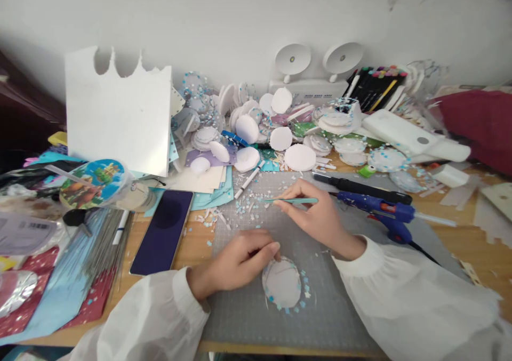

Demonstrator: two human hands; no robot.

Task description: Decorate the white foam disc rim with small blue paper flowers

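A teal pair of tweezers (298,201) is pinched in my right hand (314,211), its tip pointing left over a scatter of tiny blue and white stars (250,203). Curled fingers of my left hand (244,259) rest at the upper left rim of a round white disc (282,283), steadying it on the grey cutting mat (248,323). Small blue and pale stars stand around the disc's edge, mostly along the right and bottom. The left fingertips are partly hidden behind the thumb.
A blue glue gun (376,209) lies right of my right hand, near a black pen-like tool (360,186). Left are a phone (163,233) and a lidded tub (94,182). White discs (300,157) pile up behind, below a twin-headed lamp (293,59). A white board (120,115) leans on the wall.
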